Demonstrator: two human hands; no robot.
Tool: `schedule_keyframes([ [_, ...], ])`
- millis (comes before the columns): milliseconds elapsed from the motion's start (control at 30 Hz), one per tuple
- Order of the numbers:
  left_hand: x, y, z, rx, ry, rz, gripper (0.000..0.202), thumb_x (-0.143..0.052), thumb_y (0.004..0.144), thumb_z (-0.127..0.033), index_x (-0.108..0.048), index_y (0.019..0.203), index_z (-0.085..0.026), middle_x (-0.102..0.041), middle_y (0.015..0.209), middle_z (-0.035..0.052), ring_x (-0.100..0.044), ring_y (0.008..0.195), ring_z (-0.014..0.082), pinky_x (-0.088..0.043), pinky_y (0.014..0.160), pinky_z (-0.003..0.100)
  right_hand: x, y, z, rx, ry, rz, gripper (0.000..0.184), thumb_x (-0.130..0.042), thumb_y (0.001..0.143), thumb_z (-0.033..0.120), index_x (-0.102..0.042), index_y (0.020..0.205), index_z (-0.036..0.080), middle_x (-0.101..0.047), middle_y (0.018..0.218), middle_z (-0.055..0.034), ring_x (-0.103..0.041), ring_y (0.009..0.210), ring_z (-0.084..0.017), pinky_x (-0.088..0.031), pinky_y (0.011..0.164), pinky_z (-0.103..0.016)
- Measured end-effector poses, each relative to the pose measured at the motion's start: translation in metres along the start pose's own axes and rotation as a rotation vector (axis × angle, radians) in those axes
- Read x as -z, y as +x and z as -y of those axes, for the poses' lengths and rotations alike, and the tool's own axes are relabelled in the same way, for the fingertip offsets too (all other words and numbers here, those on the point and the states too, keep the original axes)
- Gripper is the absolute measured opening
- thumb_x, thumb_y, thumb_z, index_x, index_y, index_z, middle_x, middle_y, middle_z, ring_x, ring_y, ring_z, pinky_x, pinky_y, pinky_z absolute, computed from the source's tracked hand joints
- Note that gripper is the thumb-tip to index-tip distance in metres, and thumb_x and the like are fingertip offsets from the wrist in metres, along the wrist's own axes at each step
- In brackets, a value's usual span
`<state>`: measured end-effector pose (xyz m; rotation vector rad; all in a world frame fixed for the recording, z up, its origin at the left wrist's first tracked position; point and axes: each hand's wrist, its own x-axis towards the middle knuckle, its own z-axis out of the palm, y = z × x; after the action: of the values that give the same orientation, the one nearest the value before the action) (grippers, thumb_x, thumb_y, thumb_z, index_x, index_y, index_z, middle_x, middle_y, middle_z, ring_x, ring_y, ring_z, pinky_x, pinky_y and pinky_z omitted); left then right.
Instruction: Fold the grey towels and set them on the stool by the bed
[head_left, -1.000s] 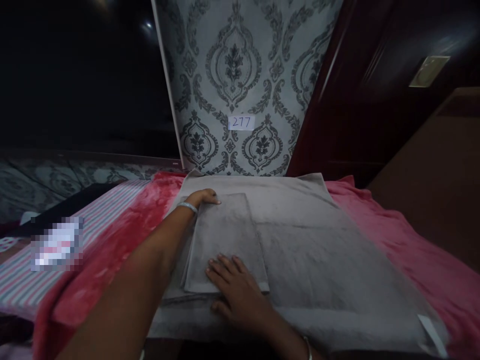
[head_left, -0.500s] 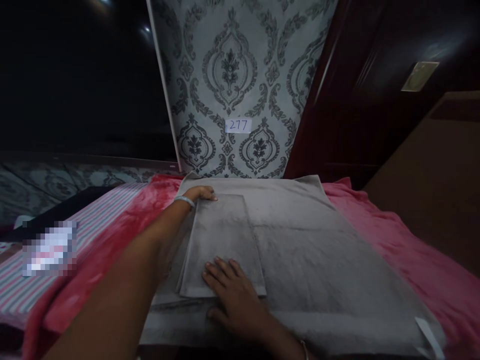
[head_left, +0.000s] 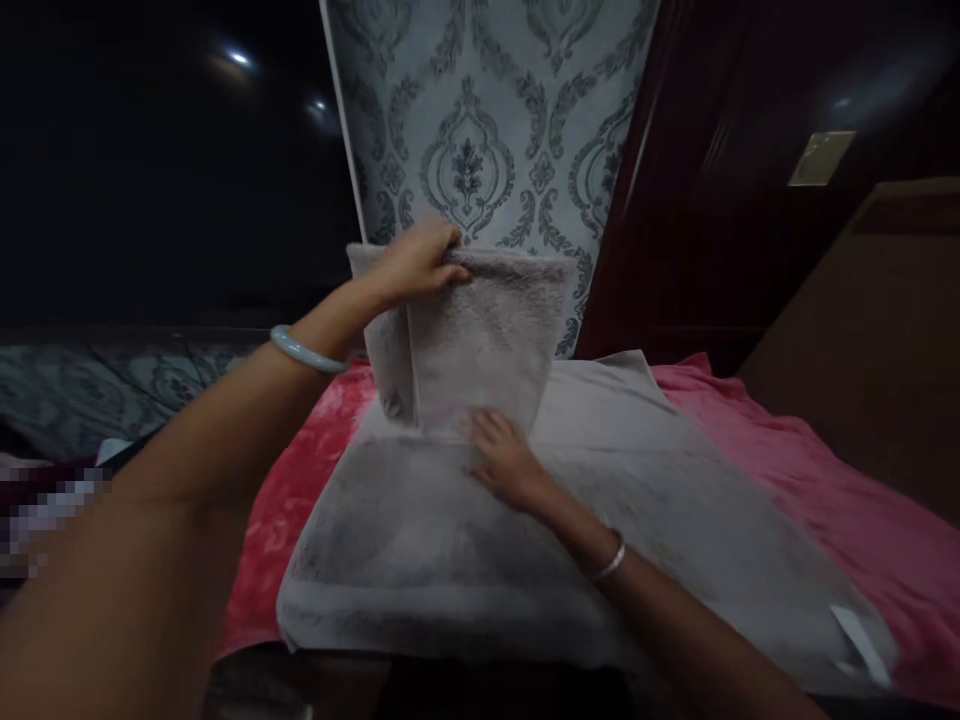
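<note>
A folded grey towel (head_left: 487,340) stands upright, lifted off the surface, its layers showing at the left side. My left hand (head_left: 429,262) is closed over its top edge, and a pale bangle circles that wrist. Low on the towel's front is my right hand (head_left: 504,455), fingers stretched out toward the bottom edge and somewhat blurred; I cannot tell how firmly they press. Beneath both hands a larger grey towel (head_left: 637,520) lies spread flat, with a white tag (head_left: 861,645) at its near right corner.
Under the spread towel is a red-pink blanket (head_left: 750,450), showing at both sides. A dark screen (head_left: 150,180) stands at the left, before patterned wallpaper (head_left: 480,150). On the right are a dark red glossy panel (head_left: 720,230) and a brown board (head_left: 885,340).
My left hand has raised the folded towel from lying flat to upright, over toward the wall. My right hand has moved forward and slightly right. The view has shifted a little.
</note>
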<state>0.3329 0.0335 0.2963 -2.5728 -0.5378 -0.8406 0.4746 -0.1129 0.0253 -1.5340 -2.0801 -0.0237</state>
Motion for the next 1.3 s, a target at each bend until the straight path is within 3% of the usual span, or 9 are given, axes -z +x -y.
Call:
schedule_keyframes([
  [100,0.031,-0.024,-0.043,-0.082,0.115,-0.152,0.019,-0.062,0.088,-0.023,-0.06,0.105,-0.015,-0.061,0.109,0.0104,-0.058,0.097,0.0228,-0.044,0.082,0.035,0.014,0.021,-0.039,-0.119,0.239,-0.237,0.061,-0.062,0.09,0.037,-0.052,0.148,0.021,-0.041,0.159,-0.0131,-0.031,0.149,-0.031,-0.026,0.121,-0.056],
  [167,0.019,-0.067,-0.072,-0.15,0.193,-0.15,0.014,-0.056,0.09,-0.016,-0.059,0.104,-0.015,-0.061,0.105,0.0108,-0.057,0.093,0.0234,-0.045,0.08,0.036,0.013,0.01,-0.06,-0.278,0.522,-0.319,0.055,-0.06,0.087,0.043,-0.061,0.138,0.02,-0.055,0.148,-0.0124,-0.043,0.142,-0.031,-0.035,0.118,-0.052],
  [333,-0.092,-0.231,-0.136,-0.315,0.096,0.077,0.022,-0.053,0.089,-0.006,-0.06,0.104,-0.019,-0.064,0.087,0.0052,-0.057,0.076,0.0216,-0.043,0.066,0.035,-0.013,-0.079,-0.083,-0.607,0.929,-0.303,0.048,-0.046,0.088,0.055,-0.069,0.11,0.019,-0.072,0.117,-0.0157,-0.069,0.109,-0.031,-0.056,0.093,-0.05],
  [467,-0.148,-0.314,-0.166,-0.101,-0.008,0.188,0.045,-0.052,0.081,0.001,-0.06,0.119,-0.023,-0.067,0.101,0.0089,-0.061,0.089,0.0251,-0.049,0.074,0.039,-0.018,-0.116,-0.08,-0.834,1.278,-0.291,0.043,-0.059,0.082,0.047,-0.061,0.118,0.022,-0.071,0.117,-0.0134,-0.073,0.092,-0.024,-0.057,0.091,-0.044],
  [600,-0.145,-0.315,-0.166,-0.028,-0.068,0.161,0.05,-0.049,0.077,0.002,-0.061,0.118,-0.023,-0.066,0.1,0.0099,-0.06,0.09,0.0263,-0.05,0.076,0.042,-0.016,-0.099,-0.073,-0.913,1.221,-0.266,0.058,-0.064,0.08,0.038,-0.053,0.134,0.022,-0.072,0.112,-0.009,-0.07,0.088,-0.021,-0.058,0.085,-0.04],
  [833,-0.127,-0.299,-0.168,0.011,-0.13,0.119,0.045,-0.051,0.078,-0.002,-0.059,0.118,-0.02,-0.063,0.102,0.0114,-0.057,0.094,0.027,-0.05,0.079,0.042,-0.02,-0.074,-0.072,-0.751,0.942,-0.343,0.082,-0.064,0.068,0.027,-0.045,0.148,0.017,-0.069,0.119,-0.0108,-0.066,0.103,-0.024,-0.055,0.091,-0.04],
  [1067,-0.133,-0.317,-0.184,-0.023,-0.197,0.231,0.034,-0.059,0.084,-0.015,-0.059,0.118,-0.016,-0.063,0.104,0.013,-0.056,0.095,0.0289,-0.049,0.077,0.043,-0.018,-0.113,-0.071,-0.62,0.576,-0.315,0.058,-0.06,0.076,0.029,-0.059,0.132,0.017,-0.062,0.13,-0.0135,-0.058,0.116,-0.026,-0.045,0.106,-0.048],
  [1167,-0.13,-0.318,-0.183,-0.012,-0.231,0.208,0.036,-0.061,0.086,-0.021,-0.059,0.122,-0.016,-0.063,0.113,0.0158,-0.056,0.101,0.0306,-0.048,0.08,0.044,-0.008,-0.14,-0.04,-0.436,0.311,-0.36,0.046,-0.061,0.084,0.035,-0.062,0.128,0.018,-0.062,0.123,-0.0137,-0.059,0.105,-0.026,-0.051,0.096,-0.047],
  [1300,-0.133,-0.316,-0.185,-0.002,-0.279,0.223,0.04,-0.06,0.086,-0.019,-0.059,0.127,-0.019,-0.061,0.124,0.017,-0.056,0.108,0.032,-0.048,0.085,0.046,-0.004,-0.169,0.007,-0.224,0.185,-0.22,0.043,-0.064,0.09,0.035,-0.06,0.131,0.023,-0.06,0.117,-0.0128,-0.058,0.103,-0.028,-0.054,0.087,-0.045],
])
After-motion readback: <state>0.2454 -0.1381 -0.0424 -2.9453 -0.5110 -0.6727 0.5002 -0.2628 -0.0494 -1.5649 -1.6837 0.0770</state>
